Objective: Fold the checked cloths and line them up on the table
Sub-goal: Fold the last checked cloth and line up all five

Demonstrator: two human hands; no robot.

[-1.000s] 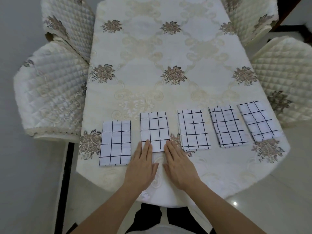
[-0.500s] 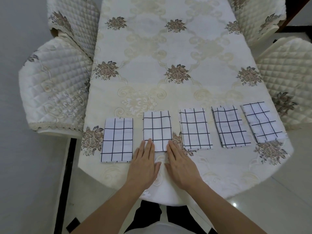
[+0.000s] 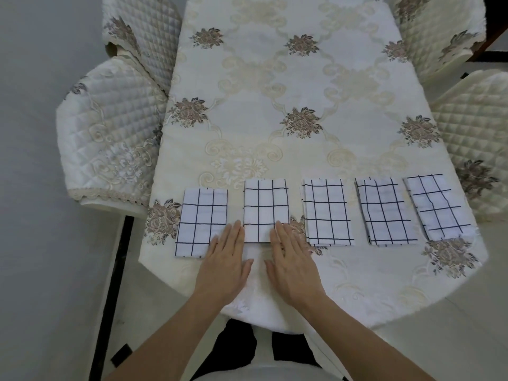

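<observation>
- A cream tablecloth (image 3: 302, 78), embroidered with brownish flower motifs, is spread out.
- Four chairs in quilted cream covers are drawn up: near left chair (image 3: 110, 138), far left chair (image 3: 143, 31), near right chair (image 3: 478, 138), far right chair (image 3: 439, 31).
- A black strip (image 3: 110, 284), possibly a floor border, is seen on the grey floor (image 3: 41, 243).

The light is soft and even, and everything looks bright. The surface (image 3: 275, 149) glows pale cream, with no hard glare on it. My left hand (image 3: 224, 266) and my right hand (image 3: 294, 266) make only thin, soft shadows right under them. The picture bends at its edges. The chair (image 3: 110, 127) at 9 o'clock bulges, and the surface rim curves. At 6 o'clock, close to me, things look fuzzy.
</observation>
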